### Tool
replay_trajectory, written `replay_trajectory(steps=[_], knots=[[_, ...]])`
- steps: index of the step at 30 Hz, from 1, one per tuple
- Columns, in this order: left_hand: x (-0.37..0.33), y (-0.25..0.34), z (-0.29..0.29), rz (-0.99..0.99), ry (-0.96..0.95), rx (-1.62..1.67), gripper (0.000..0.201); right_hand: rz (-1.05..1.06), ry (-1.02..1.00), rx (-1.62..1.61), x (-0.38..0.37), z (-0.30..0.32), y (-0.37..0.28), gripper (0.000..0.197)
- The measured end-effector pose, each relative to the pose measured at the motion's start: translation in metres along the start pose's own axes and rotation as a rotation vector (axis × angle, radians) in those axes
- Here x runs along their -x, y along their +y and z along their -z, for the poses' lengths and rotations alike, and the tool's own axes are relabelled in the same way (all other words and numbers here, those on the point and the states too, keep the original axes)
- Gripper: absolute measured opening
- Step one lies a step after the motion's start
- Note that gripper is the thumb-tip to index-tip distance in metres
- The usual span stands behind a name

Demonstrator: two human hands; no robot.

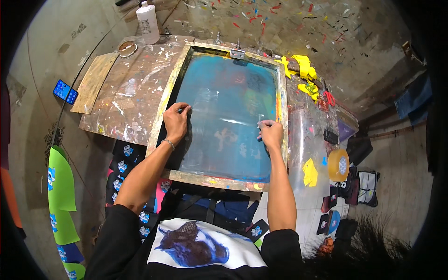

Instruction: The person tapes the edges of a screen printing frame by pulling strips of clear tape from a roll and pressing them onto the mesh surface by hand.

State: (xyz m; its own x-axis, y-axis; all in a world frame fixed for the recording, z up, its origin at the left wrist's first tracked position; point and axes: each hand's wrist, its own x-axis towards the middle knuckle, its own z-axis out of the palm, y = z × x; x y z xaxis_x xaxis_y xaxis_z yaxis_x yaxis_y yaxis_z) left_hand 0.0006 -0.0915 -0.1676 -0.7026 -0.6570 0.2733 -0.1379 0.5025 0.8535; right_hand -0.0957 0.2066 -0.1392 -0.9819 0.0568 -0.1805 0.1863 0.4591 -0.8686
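A wooden-framed printing screen (161, 105) with blue-green mesh (219, 79) lies before me on the workbench. My left hand (176, 122) is over its left rail, thumb and fingertips pinched together. My right hand (271, 134) is closed in a pinch near the right rail, with a clear end showing above its fingertips. A see-through strip of tape (232, 121), faint except for a bright glare, appears to span the mesh between both hands. Whether it touches the mesh I cannot tell. A metal hinge clamp (237, 54) grips the screen's far rail.
On the paint-marked bench (140, 88) are a plastic bottle (148, 24), a round tin (127, 48) and a thin board (94, 83). A phone (65, 92) is at the left. Rightward are yellow scraps (305, 67), red scissors (329, 98) and a tape roll (338, 165). Printed green pieces (62, 179) hang lower left.
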Motion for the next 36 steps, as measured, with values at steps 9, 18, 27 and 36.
replay_trajectory(steps=[9, 18, 27, 36], knots=[[0.0, -0.003, -0.005, -0.037, -0.009, -0.066, 0.013, 0.065, 0.043, 0.162, 0.004, 0.0, 0.003, 0.014], [-0.001, -0.003, 0.0, -0.131, -0.029, -0.195, 0.018, 0.118, 0.068, 0.297, 0.008, 0.001, -0.004, 0.015], [0.014, 0.023, -0.003, -0.722, -0.492, -0.122, 0.034, 0.818, -0.192, 0.528, 0.039, -0.038, -0.029, 0.031], [0.025, 0.029, 0.021, -0.741, -0.74, -0.594, 0.067, 0.794, -0.41, 0.921, 0.057, -0.015, -0.004, 0.062]])
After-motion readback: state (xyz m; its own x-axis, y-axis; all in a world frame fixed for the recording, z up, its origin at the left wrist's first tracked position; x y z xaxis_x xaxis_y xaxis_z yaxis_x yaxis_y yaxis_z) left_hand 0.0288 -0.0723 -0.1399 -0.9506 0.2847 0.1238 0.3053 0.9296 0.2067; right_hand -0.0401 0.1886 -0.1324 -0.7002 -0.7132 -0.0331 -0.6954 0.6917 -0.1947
